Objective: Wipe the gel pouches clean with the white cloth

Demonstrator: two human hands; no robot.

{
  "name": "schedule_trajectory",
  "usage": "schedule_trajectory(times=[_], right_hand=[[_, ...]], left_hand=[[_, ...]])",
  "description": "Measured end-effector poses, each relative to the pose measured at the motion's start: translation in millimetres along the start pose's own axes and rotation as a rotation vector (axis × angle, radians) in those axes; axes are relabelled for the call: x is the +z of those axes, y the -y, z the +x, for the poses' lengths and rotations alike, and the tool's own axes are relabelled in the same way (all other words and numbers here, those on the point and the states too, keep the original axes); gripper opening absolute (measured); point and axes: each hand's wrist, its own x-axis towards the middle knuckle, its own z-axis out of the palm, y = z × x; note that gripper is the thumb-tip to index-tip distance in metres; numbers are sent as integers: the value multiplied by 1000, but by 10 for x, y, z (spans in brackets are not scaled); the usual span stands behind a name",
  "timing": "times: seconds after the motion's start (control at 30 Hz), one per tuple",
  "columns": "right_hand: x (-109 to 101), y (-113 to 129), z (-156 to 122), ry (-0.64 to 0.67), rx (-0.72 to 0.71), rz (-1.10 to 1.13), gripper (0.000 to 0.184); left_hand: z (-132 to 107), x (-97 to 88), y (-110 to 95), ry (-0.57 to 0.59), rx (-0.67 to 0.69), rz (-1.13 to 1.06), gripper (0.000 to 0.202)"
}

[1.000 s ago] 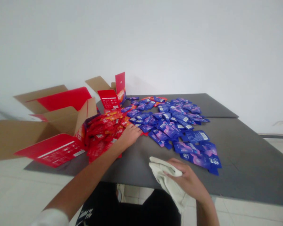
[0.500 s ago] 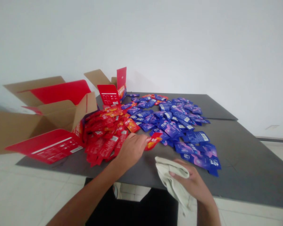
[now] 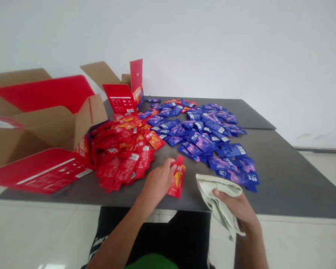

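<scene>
Red sachet [image 3: 177, 177], white print [image 3: 179, 169] blurred, pinched by fingers of left hand [image 3: 157, 183]; right hand [image 3: 236, 205] fingers clenching beige cloth [image 3: 217, 198].

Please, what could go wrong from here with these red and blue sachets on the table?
The red sachet at the left hand lies near the front edge of the grey table, so it might slip off. The cloth in the right hand is close to the blue sachets and could drag some out of place. The red pile already touches the blue sachets, so the colours may get mixed.
</scene>
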Motion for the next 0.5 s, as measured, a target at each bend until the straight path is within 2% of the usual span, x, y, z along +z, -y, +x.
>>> schedule_trajectory(times=[0.07,0.17,0.23,0.33,0.43,0.5], right_hand=[[25,26,8,9,5,31,46],[60,20,43,1,-11,66,43],[86,-3,86,-26,-41,54,42],[148,16,171,-136,-127,-77,37],[268,155,231,-254,-313,-275,27],[397,278,229,-208,-480,-381,24]], left_hand=[[-104,28,24,-105,67,42,40],[-419,79,73,-270,235,60,48],[-649,118,113,-285,363,46,44],[-877,186,185,-243,549,28,34],[-933,249,259,-255,638,11,30],[-924,282,298,-281,664,-11,28]])
